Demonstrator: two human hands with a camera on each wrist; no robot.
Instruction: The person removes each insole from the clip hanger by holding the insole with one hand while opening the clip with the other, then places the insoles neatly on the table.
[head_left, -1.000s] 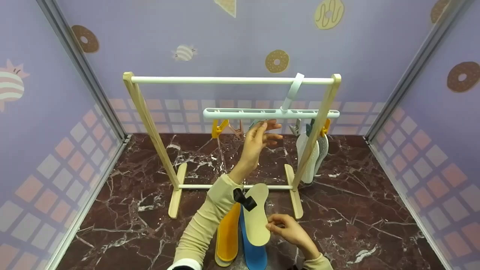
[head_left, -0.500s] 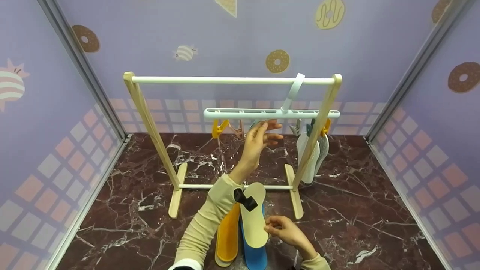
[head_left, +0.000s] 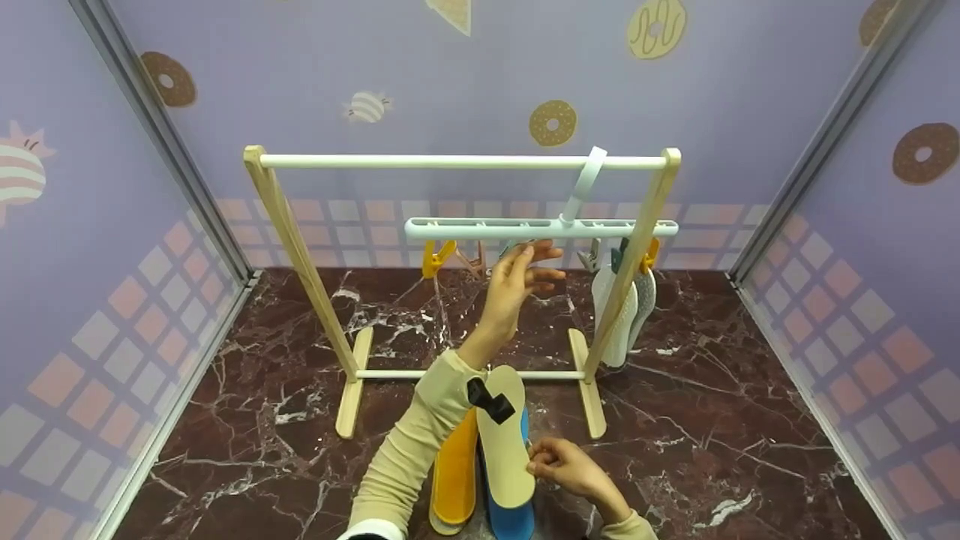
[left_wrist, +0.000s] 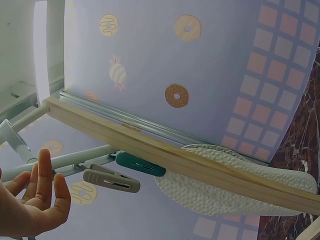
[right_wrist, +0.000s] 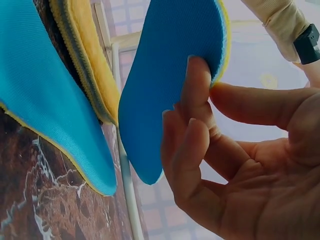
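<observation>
My right hand [head_left: 570,472] pinches the edge of an insole [head_left: 504,450] between thumb and fingers. Its cream face shows in the head view; the right wrist view shows its blue face [right_wrist: 170,65] and yellow edge. My left hand [head_left: 510,281] is raised under the pale hanger bar [head_left: 487,228], by a teal clip mostly hidden behind it. Some of its fingers bend loosely in the left wrist view; whether it grips the clip is hidden. Below the held insole lie a blue insole [head_left: 514,521] and a yellow-orange insole [head_left: 455,480].
The hanger hooks over the rail of a wooden rack [head_left: 450,161]. A yellow clip [head_left: 436,259], a pink clip [head_left: 474,261] and a grey clip [left_wrist: 111,179] hang from it. White insoles [head_left: 619,315] hang at its right end, behind the rack's post.
My right hand has shifted the insole slightly left and down in the head view, over the blue one. My left hand stays by the clips.
</observation>
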